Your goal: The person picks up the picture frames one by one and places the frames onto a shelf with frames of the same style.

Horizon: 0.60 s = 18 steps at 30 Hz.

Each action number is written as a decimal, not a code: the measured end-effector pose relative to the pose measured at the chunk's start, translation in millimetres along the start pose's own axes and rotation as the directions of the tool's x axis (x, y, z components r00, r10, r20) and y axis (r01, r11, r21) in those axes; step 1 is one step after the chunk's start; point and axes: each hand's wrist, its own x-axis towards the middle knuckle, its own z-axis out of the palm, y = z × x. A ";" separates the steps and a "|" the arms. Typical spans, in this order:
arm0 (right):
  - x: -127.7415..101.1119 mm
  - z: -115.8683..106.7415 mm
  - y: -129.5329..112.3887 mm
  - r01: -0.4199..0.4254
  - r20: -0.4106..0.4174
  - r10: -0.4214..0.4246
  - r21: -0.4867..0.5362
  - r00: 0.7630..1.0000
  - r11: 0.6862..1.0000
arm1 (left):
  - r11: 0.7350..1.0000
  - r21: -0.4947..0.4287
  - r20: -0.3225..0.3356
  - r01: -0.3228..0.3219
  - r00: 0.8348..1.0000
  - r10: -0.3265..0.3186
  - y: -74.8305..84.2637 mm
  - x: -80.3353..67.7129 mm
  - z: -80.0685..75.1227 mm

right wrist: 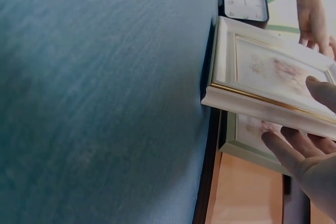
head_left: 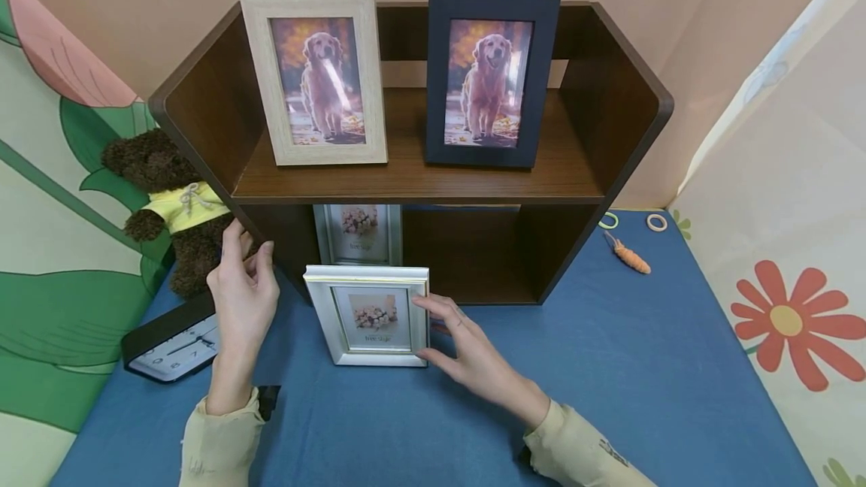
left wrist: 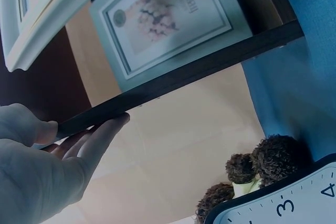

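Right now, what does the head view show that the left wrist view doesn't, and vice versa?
Only the head view: the right hand with fingers at the right edge of the white frame standing on the blue table, two dog photos on the upper shelf, in a pale frame and a dark frame, and a small carrot toy.

Only the left wrist view: the clock numerals and the left hand's fingertips touching the shelf edge up close.

Both: the left hand, the brown teddy bear, the clock, the frame in the lower compartment.

Pale beige long sleeves, loose cuffs; dark marking on right sleeve; bare hands.
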 end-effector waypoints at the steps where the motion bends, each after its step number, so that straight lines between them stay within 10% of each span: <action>1: 0.1 0.3 0.3 0.002 -0.003 -0.002 -0.003 1.000 1.000 | 1.000 0.000 -0.001 -0.001 1.000 0.001 0.1 0.1 0.1; 18: -0.1 4.3 2.5 -0.012 -0.048 0.010 -0.036 0.999 0.999 | 1.000 -0.007 -0.010 -0.021 1.000 0.021 0.0 0.6 0.5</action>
